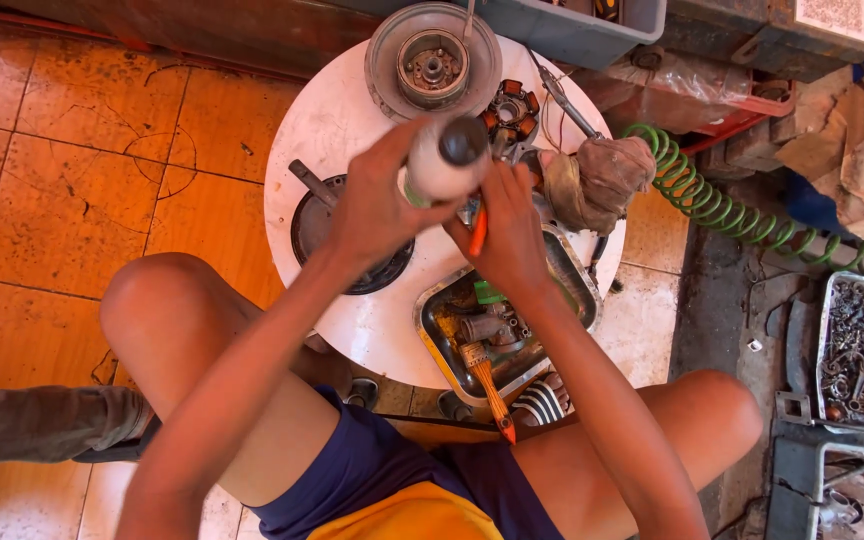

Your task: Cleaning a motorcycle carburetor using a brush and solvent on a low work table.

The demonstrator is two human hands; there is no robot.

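Nearest me, between my bare knees, a paintbrush [486, 378] with an orange handle leans out of a dented metal tray [574, 268] that sits on the near edge of the round white table [327, 125]; greasy small parts lie in the tray around the bristles. Above it my right hand [508, 235] is closed on a thin orange-handled tool [477, 234], its tip hidden behind my fingers. Just beside it, my left hand [377, 205] is wrapped tight around a white spray can [442, 160] with a dark top, held tilted over the middle of the table, the two hands almost touching. Under my left wrist lies a dark round metal disc [314, 225]. To the right a bundled dirty rag [597, 180] rests on the table's edge. Farther off sit a copper-wound coil ring [512, 108] and a grey drum-shaped wheel part [432, 60]. A green coiled hose [712, 205] trails off over the floor to the right.
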